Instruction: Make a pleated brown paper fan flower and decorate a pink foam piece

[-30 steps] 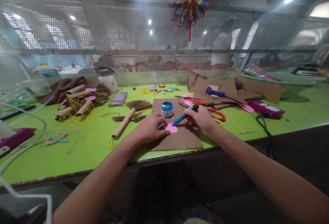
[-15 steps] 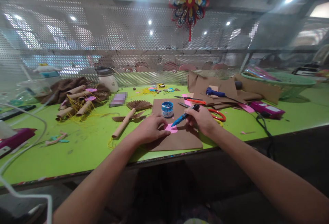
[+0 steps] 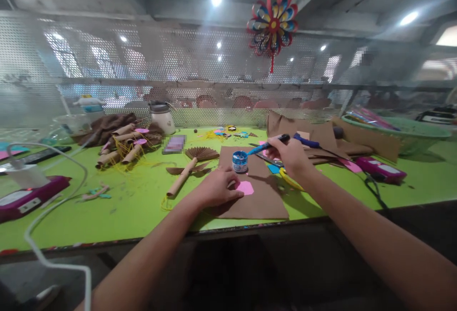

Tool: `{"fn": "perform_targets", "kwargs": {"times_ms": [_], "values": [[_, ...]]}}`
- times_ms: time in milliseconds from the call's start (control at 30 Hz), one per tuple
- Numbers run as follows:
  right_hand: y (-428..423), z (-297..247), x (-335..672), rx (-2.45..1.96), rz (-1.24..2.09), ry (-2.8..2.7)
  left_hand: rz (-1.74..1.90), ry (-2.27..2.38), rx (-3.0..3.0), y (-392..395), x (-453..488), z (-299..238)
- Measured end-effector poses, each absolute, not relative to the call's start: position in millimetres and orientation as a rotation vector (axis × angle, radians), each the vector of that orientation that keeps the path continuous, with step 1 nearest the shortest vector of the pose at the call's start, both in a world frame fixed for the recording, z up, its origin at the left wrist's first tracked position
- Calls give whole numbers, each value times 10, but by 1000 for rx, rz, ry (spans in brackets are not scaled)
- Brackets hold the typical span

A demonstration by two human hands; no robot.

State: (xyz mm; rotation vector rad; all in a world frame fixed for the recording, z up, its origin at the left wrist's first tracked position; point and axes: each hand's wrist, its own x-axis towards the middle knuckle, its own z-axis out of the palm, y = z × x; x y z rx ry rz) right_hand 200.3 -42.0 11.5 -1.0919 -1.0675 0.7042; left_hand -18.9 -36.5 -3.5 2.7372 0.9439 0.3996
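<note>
My right hand [image 3: 291, 156] grips a blue marker-like pen with a dark end [image 3: 266, 145]. Its tip is at the rim of a small jar [image 3: 240, 162] smeared with blue. Beneath the jar lies a brown paper sheet [image 3: 264, 204]. My left hand [image 3: 219, 187] rests on that sheet, thumb and fingers closed at the left edge of a pink paper piece [image 3: 246, 187]. Left of this hand are a brown paper tube [image 3: 181, 177] and a pleated paper fan [image 3: 202, 153]. Yellow-handled scissors [image 3: 290, 180] lie partly behind my right hand.
Several paper tubes [image 3: 123, 153] with yellow strings are piled at left. A blue glue gun [image 3: 307, 141] lies among brown paper at right, before a green basket [image 3: 417, 132]. Purple power strips [image 3: 382, 169] and cords flank the work area. A white jug [image 3: 162, 118] stands behind.
My right hand has lifted the pen from the pink paper and moved it up and away to the jar's rim. My left hand stays at the pink paper. The view has shifted.
</note>
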Motion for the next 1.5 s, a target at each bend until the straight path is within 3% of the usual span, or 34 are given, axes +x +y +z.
{"fn": "perform_targets", "kwargs": {"times_ms": [633,1033,1233,1367,1500], "values": [[232,87,1746,-1527,538,-1573,397,954,2728,-358,-166,-59],[4,324,2012,-1320,307,-1465,407,931,2765,-344,-160,-70],[-464,139,2100,-961,602,-1154,381,955,2753,-340,-167,-78],[-719,-144,2050,-1001,868,-1078,399,943,2761,-319,-171,-99],[-803,-288,2000,-1032,931,-1108,396,947,2752,-322,-167,-94]]}}
